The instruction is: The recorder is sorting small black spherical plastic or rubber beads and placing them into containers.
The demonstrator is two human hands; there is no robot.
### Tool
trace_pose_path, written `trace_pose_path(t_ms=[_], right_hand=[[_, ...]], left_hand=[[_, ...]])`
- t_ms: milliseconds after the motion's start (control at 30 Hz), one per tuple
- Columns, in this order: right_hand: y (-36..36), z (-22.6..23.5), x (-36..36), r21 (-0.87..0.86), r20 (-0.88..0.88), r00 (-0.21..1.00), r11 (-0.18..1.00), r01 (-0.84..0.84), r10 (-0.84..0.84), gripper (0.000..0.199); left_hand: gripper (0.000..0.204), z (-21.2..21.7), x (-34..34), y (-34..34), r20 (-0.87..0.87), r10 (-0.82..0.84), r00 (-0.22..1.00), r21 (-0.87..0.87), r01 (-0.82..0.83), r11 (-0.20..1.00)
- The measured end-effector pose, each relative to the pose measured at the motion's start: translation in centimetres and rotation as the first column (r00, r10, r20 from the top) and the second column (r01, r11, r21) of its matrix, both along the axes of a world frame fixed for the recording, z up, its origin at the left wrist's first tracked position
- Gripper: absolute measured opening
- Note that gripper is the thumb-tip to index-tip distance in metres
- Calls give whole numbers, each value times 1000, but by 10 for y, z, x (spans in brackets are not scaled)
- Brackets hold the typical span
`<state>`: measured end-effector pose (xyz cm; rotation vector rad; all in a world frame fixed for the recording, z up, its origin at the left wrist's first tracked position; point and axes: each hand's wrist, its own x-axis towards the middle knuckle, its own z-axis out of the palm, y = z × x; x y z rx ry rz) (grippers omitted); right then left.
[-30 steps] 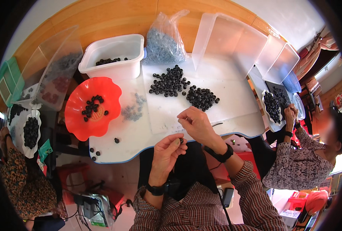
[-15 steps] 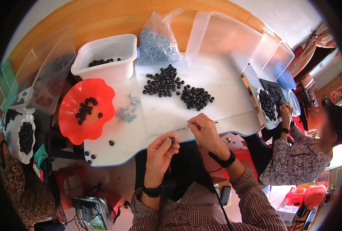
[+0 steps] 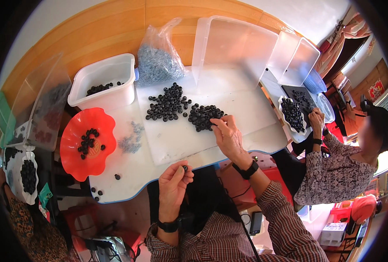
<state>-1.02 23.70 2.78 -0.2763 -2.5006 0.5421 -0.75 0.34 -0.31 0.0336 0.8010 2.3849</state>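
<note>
My left hand point(image 3: 174, 188) is closed near the table's front edge, pinching a small black bead point(image 3: 185, 167) between thumb and fingers. Farther forward, my right hand point(image 3: 227, 139) reaches to the right-hand pile of black beads point(image 3: 202, 117). Its thumb and forefinger are at the pile's right side; whether a bead is between them is hidden. A second pile of black beads point(image 3: 167, 104) lies just to the left, nearly touching the first. Small pale blue pieces point(image 3: 133, 137) are scattered on the white tabletop point(image 3: 176, 139) left of the piles.
A red scalloped dish point(image 3: 71, 139) holds black beads. Behind it stands a white tub point(image 3: 111, 99), with a clear bag of blue-grey pieces point(image 3: 159, 65) beside it. A translucent bin point(image 3: 237, 48) rises at the back. A co-worker point(image 3: 342, 174) handles beads at the right; another sits left.
My right hand has moved forward from the front edge to the right-hand bead pile. My left hand still holds its bead. The whole view has shifted a little.
</note>
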Motion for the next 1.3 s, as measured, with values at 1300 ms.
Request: trace_pose_path(t_ms=[1300], right_hand=[[41, -3, 8, -31, -124, 983, 990, 135, -137, 9]], left_hand=[[20, 3, 0, 3, 2, 5, 1000, -19, -5, 1000]])
